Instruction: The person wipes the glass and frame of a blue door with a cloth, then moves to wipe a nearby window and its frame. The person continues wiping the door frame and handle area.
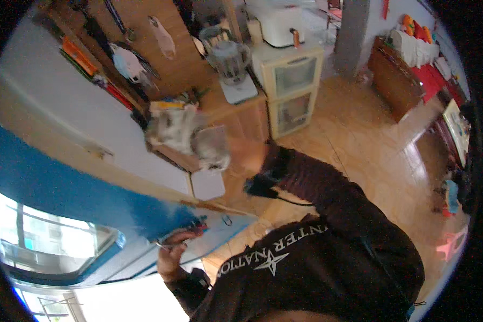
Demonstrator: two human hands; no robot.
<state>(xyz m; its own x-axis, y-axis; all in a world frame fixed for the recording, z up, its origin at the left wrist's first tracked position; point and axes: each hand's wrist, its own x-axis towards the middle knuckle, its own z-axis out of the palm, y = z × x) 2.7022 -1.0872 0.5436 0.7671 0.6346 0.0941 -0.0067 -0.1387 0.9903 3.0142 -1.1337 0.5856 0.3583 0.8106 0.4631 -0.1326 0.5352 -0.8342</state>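
At the lower left, my left hand [171,257] is curled around a slim dark-red object [189,233] with a shiny metal part; blur hides what it is. My right hand [247,157] reaches over the wooden cabinet top, strongly blurred. Beside its fingers is a greyish, partly see-through object [211,145], perhaps a bag or container. I cannot tell whether the hand touches it. A whitish printed bag or pack [173,124] lies just past it. A white square piece [208,184] is at the cabinet's near end.
A blender [231,64] with a clear jug stands farther along the wooden counter. Next to it is a cream drawer unit [294,88] bearing a white appliance [279,26]. Utensils [131,64] hang on the wall side. Tiled floor [338,120] lies to the right, near a wooden cabinet [394,80].
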